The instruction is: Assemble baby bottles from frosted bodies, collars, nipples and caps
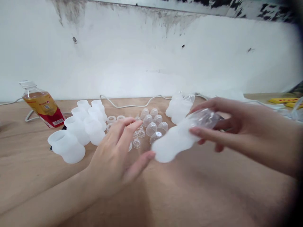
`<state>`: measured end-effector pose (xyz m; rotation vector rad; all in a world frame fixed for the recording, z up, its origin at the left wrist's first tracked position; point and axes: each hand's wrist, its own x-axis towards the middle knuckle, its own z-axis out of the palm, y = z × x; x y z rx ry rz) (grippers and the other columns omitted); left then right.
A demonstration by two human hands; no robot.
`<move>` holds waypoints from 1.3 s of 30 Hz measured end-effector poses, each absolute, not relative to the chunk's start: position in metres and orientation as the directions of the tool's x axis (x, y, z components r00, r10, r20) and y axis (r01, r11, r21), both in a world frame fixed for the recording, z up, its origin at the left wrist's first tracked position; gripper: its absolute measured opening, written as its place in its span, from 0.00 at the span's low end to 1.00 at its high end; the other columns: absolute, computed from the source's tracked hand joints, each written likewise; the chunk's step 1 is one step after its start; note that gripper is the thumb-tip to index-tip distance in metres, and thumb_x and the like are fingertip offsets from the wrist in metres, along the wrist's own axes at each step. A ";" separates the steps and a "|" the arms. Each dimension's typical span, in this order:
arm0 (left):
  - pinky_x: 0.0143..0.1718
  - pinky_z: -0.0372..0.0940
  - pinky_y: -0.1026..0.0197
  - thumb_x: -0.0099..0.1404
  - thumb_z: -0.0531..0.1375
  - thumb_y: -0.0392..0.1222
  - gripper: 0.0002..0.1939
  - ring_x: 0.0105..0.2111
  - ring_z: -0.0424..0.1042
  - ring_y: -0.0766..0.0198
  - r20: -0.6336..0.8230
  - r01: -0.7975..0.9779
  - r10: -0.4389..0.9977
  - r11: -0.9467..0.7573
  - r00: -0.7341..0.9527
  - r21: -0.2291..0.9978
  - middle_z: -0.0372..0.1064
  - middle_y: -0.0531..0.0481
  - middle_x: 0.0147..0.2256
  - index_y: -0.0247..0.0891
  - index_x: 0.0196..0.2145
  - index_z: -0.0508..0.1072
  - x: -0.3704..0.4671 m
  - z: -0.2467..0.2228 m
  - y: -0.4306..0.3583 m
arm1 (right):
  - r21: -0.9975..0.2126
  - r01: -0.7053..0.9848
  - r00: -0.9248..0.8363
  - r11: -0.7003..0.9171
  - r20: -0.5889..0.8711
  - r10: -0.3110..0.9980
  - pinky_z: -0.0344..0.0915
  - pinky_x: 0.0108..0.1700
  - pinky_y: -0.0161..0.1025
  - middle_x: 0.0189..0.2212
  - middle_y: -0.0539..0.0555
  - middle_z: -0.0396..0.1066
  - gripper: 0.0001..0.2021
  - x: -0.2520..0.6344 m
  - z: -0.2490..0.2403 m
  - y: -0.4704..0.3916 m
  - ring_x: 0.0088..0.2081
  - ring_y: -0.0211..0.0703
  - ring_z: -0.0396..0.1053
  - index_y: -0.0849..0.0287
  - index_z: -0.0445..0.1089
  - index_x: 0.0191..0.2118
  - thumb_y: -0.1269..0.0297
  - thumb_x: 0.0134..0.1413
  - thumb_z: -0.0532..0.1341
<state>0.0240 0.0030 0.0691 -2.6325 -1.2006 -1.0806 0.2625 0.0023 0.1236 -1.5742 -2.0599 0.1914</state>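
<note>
My right hand (227,123) grips a white baby bottle (175,142) by its clear domed cap, with the bottle tilted and its base pointing left. Fingers apart, my left hand (118,151) holds nothing; its thumb tip is at the bottle's base, and I cannot tell if they touch. Beyond the left hand lie white collar rings (111,119) and clear bottle nipples (136,142), some hidden by the fingers. Several clear domed caps (151,128) stand in rows behind the held bottle. To the left are several open white bottle bodies (68,148).
Capped white bottles (178,107) stand at the back right. A drink bottle (44,105) with a yellow and red label is at the far left. A white cable (132,106) runs along the wall. Yellow items (282,101) lie at the right edge of the brown table (113,205).
</note>
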 end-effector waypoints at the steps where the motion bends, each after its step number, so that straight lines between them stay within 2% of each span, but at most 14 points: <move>1: 0.46 0.61 0.53 0.61 0.51 0.52 0.25 0.50 0.58 0.53 0.613 0.668 0.640 -0.706 0.463 0.233 0.57 0.41 0.49 0.37 0.52 0.53 0.028 0.073 0.002 | -0.496 0.811 -0.218 0.311 0.237 0.947 0.57 0.15 0.32 0.19 0.48 0.66 0.18 0.249 0.122 0.000 0.17 0.36 0.63 0.54 0.60 0.37 0.49 0.43 0.59; 3: 0.45 0.61 0.50 0.59 0.51 0.55 0.26 0.47 0.61 0.52 0.548 0.655 0.665 -0.711 0.508 0.256 0.60 0.42 0.47 0.39 0.51 0.52 0.034 0.076 0.000 | -0.657 0.678 -0.327 0.330 0.133 0.936 0.62 0.17 0.32 0.21 0.48 0.66 0.17 0.224 0.115 0.000 0.19 0.36 0.65 0.55 0.57 0.35 0.50 0.44 0.59; 5: 0.39 0.63 0.50 0.60 0.50 0.53 0.22 0.41 0.66 0.53 0.433 0.657 0.722 -0.683 0.539 0.321 0.64 0.45 0.42 0.40 0.49 0.54 0.035 0.073 0.000 | -0.737 0.604 -0.395 0.304 0.055 0.917 0.62 0.19 0.33 0.23 0.47 0.65 0.15 0.207 0.103 0.005 0.21 0.35 0.65 0.56 0.55 0.36 0.50 0.50 0.54; 9: 0.29 0.64 0.55 0.62 0.49 0.47 0.14 0.32 0.68 0.56 0.252 0.671 0.812 -0.578 0.526 0.464 0.66 0.47 0.36 0.39 0.44 0.57 0.025 0.061 0.001 | -0.692 0.620 -0.494 0.369 0.021 0.869 0.61 0.26 0.33 0.27 0.50 0.66 0.15 0.192 0.085 0.016 0.27 0.35 0.64 0.58 0.59 0.34 0.51 0.54 0.49; 13: 0.32 0.64 0.56 0.60 0.51 0.48 0.17 0.31 0.70 0.58 0.193 0.661 0.814 -0.563 0.548 0.495 0.69 0.49 0.35 0.41 0.46 0.56 0.014 0.060 0.004 | -0.684 0.588 -0.580 0.431 0.015 0.815 0.58 0.26 0.33 0.27 0.49 0.66 0.15 0.186 0.079 0.020 0.27 0.35 0.62 0.59 0.61 0.36 0.51 0.54 0.49; 16: 0.31 0.63 0.56 0.59 0.51 0.54 0.21 0.31 0.70 0.57 0.133 0.706 0.835 -0.527 0.534 0.473 0.70 0.50 0.34 0.43 0.47 0.56 0.008 0.061 0.006 | -0.668 0.560 -0.609 0.491 0.069 0.790 0.56 0.24 0.31 0.25 0.48 0.64 0.15 0.191 0.082 0.022 0.24 0.33 0.59 0.58 0.61 0.37 0.52 0.54 0.50; 19: 0.30 0.62 0.55 0.56 0.51 0.59 0.28 0.32 0.70 0.54 0.086 0.785 0.884 -0.449 0.459 0.427 0.70 0.49 0.33 0.41 0.49 0.52 -0.001 0.059 0.004 | -0.542 0.658 -0.502 0.522 0.200 0.841 0.55 0.23 0.31 0.24 0.48 0.63 0.15 0.214 0.091 0.026 0.22 0.33 0.59 0.58 0.60 0.37 0.51 0.51 0.53; 21: 0.31 0.62 0.56 0.56 0.52 0.59 0.28 0.32 0.70 0.56 0.078 0.803 0.901 -0.417 0.426 0.426 0.70 0.49 0.34 0.42 0.49 0.51 -0.008 0.056 0.002 | -0.366 0.822 -0.372 0.436 0.235 0.898 0.55 0.23 0.33 0.23 0.48 0.63 0.17 0.236 0.093 0.030 0.21 0.35 0.59 0.58 0.61 0.37 0.49 0.47 0.56; 23: 0.30 0.62 0.56 0.56 0.52 0.59 0.27 0.31 0.70 0.58 0.106 0.796 0.903 -0.419 0.417 0.437 0.69 0.50 0.35 0.44 0.48 0.51 -0.015 0.052 0.000 | -0.170 0.936 -0.291 0.307 0.113 0.950 0.54 0.22 0.35 0.20 0.49 0.63 0.19 0.258 0.089 0.035 0.21 0.38 0.60 0.57 0.63 0.36 0.47 0.45 0.55; 25: 0.30 0.62 0.56 0.56 0.52 0.58 0.26 0.29 0.70 0.58 0.143 0.791 0.901 -0.430 0.410 0.436 0.69 0.50 0.35 0.45 0.47 0.52 -0.018 0.050 -0.001 | -0.075 0.965 -0.255 0.251 -0.055 0.965 0.54 0.23 0.35 0.24 0.52 0.66 0.19 0.271 0.078 0.041 0.24 0.42 0.64 0.58 0.63 0.35 0.48 0.44 0.56; 27: 0.29 0.63 0.56 0.56 0.52 0.58 0.25 0.29 0.69 0.58 0.174 0.792 0.898 -0.438 0.403 0.425 0.69 0.49 0.35 0.44 0.47 0.53 -0.019 0.049 0.000 | -0.034 0.976 -0.218 0.215 -0.096 0.971 0.56 0.25 0.37 0.29 0.55 0.68 0.17 0.275 0.064 0.045 0.28 0.46 0.66 0.59 0.62 0.36 0.51 0.45 0.55; 33: 0.29 0.64 0.58 0.55 0.55 0.56 0.24 0.30 0.70 0.60 0.202 0.784 0.888 -0.461 0.414 0.416 0.68 0.49 0.36 0.44 0.45 0.54 -0.018 0.050 -0.002 | -0.114 0.963 -0.246 0.243 -0.013 0.969 0.60 0.27 0.38 0.31 0.57 0.68 0.19 0.265 0.048 0.050 0.30 0.47 0.67 0.58 0.59 0.43 0.52 0.47 0.54; 37: 0.29 0.65 0.61 0.55 0.56 0.51 0.24 0.32 0.69 0.61 0.225 0.760 0.854 -0.520 0.470 0.390 0.66 0.50 0.36 0.42 0.46 0.51 -0.018 0.050 -0.006 | -0.127 0.959 -0.223 0.255 0.219 0.950 0.60 0.26 0.38 0.37 0.59 0.66 0.21 0.255 0.063 0.033 0.29 0.46 0.67 0.59 0.59 0.42 0.50 0.46 0.55; 39: 0.28 0.65 0.62 0.56 0.55 0.45 0.23 0.31 0.69 0.62 0.252 0.736 0.815 -0.580 0.522 0.350 0.65 0.49 0.35 0.40 0.46 0.49 -0.015 0.049 -0.006 | -0.273 0.901 -0.268 0.338 0.263 0.927 0.61 0.28 0.38 0.37 0.57 0.66 0.22 0.241 0.075 0.018 0.29 0.42 0.66 0.58 0.59 0.43 0.48 0.46 0.55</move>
